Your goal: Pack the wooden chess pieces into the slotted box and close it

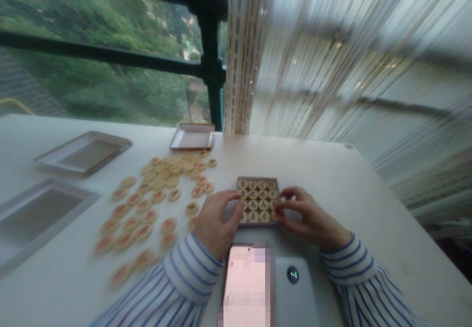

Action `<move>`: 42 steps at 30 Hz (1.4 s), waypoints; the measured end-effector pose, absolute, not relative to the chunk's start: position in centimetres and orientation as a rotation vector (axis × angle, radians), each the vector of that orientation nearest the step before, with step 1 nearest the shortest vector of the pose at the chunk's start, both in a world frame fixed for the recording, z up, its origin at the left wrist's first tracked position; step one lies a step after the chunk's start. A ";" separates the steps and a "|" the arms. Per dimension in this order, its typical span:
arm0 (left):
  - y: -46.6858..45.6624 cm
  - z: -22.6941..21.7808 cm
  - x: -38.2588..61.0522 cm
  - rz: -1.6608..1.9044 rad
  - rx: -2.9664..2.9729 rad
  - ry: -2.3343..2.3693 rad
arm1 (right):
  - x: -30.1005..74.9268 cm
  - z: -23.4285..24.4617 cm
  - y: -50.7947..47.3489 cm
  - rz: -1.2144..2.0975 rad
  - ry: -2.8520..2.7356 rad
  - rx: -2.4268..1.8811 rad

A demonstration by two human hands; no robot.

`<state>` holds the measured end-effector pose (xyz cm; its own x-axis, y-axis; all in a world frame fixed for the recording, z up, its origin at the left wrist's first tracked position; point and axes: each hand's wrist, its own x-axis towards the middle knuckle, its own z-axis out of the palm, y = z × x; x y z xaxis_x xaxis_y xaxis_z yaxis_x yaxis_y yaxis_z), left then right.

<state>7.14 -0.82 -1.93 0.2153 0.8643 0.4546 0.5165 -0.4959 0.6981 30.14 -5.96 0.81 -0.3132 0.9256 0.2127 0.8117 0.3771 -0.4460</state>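
Note:
A small shallow box (257, 224) in front of me holds rows of round Chinese chess pieces (252, 204) with dark characters. My left hand (218, 221) grips the box's left side, thumb and forefinger over the edge and partly covering the leftmost pieces. On the opposite side, my right hand (308, 217) has its curled fingertips on the right edge, at the lower right piece. Many loose chess pieces (149, 216) lie scattered left of the box, several with red characters and some with dark ones; others show plain faces.
A lit phone (247, 282) and a pale device with a round button (293, 275) are between my forearms. An open tray (192, 137) stands at the table's back, with a second tray (83, 152) and a third tray (79, 195) to the left. Windows border the table (332, 169).

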 end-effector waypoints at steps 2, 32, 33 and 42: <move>-0.8 -1.9 7.1 1.187 2.100 1.277 | 30.1 0.9 -6.0 0.352 -2.209 -1.503; -0.9 -1.4 7.1 1.182 2.079 1.289 | 30.2 1.0 -5.9 0.291 -2.126 -1.457; -0.9 -1.4 7.0 1.184 2.080 1.291 | 30.2 1.1 -5.9 0.275 -2.087 -1.460; -0.9 -1.3 7.0 1.236 2.061 1.282 | 29.9 1.5 -5.6 0.133 -1.889 -1.436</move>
